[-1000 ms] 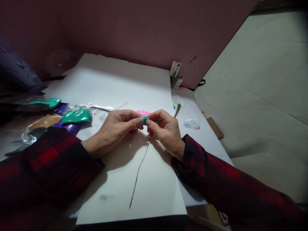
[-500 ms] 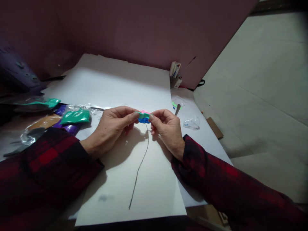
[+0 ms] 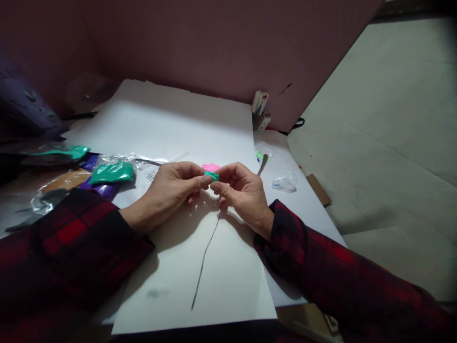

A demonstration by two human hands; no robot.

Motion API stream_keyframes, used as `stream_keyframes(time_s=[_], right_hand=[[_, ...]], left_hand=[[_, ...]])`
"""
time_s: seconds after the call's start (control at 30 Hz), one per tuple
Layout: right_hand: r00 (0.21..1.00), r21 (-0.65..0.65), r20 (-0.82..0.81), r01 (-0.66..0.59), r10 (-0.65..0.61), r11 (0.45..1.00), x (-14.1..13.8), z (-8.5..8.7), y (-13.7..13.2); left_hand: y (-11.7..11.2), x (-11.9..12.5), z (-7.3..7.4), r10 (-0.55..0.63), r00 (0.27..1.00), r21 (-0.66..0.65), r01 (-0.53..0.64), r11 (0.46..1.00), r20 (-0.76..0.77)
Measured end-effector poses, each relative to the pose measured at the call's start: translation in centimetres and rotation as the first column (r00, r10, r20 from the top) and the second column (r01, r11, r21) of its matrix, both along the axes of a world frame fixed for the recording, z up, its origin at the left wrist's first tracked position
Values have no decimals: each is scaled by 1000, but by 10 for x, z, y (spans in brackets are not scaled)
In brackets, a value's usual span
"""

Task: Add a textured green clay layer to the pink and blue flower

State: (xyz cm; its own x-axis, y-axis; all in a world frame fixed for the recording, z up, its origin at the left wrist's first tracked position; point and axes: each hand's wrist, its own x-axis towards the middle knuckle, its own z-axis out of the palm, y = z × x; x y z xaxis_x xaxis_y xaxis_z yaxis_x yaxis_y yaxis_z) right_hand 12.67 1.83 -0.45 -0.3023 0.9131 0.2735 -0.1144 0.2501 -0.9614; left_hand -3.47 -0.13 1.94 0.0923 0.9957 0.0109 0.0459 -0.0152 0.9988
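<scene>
A small lump of green modelling clay (image 3: 212, 176) is pinched between the fingertips of both hands, above a sheet of white paper (image 3: 171, 295). My left hand (image 3: 171, 188) grips its left side with thumb and forefinger. My right hand (image 3: 243, 190) holds the right side in the same kind of pinch. Just behind the clay shows a bumpy pink patch (image 3: 210, 167) on the paper. A dark drawn line (image 3: 204, 255) runs down the sheet from below the hands. What lies on the paper directly under my fingers is hidden.
At left lie bagged clay packs, among them a green pack (image 3: 112, 172) and an orange-brown pack (image 3: 67, 181). Large white sheets (image 3: 178, 114) cover the back. A grey-handled tool (image 3: 263, 164) and a crumpled clear wrapper (image 3: 284, 182) lie at right, near a pen holder (image 3: 260, 109).
The green clay, earlier stretched wider between my hands, is now a shorter, bunched lump. My fingertips have come closer together, and the blue patch beneath is now covered.
</scene>
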Motion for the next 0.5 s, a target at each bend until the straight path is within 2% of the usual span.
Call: stream_keyframes(time_s=[0.2, 0.4, 0.5], right_hand=[[999, 62, 36, 15, -17, 998, 1, -7, 2], [997, 57, 71, 30, -34, 998, 0, -5, 0], [993, 48, 72, 87, -91, 995, -1, -1, -2]], left_hand=[[-1, -2, -2, -10, 993, 58, 17, 998, -116], [-1, -1, 0, -31, 992, 44, 37, 998, -122], [-2, 0, 1, -44, 995, 45, 48, 998, -90]])
